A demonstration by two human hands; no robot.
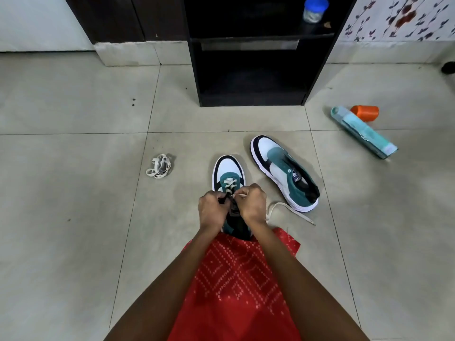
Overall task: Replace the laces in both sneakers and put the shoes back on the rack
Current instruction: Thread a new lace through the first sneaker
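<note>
A: Around the shoes?
B: Rack (251, 70) far; bottle (364, 132) and cup (365, 112) right; lace bundle (159, 166) left.
A: Count?
B: Two. Near sneaker (229, 168): left hand (213, 207) pinches its upper, right hand (253, 204) pinches its lace (230, 184). Other sneaker (283, 173) lies just right.

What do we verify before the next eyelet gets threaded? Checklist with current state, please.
1. Grip: left hand holds the near sneaker at its eyelets, right hand pinches the lace: ok.
2. Front crossings threaded: ok.
3. Snag check, loose end against the second sneaker: cannot tell, it runs close by the heel.
4. Second sneaker laced: not ok, eyelets bare.
5. The spare lace in sight, left of the hands: ok.
6. Bottom shelf of the rack free: cannot tell, too dark.
</note>
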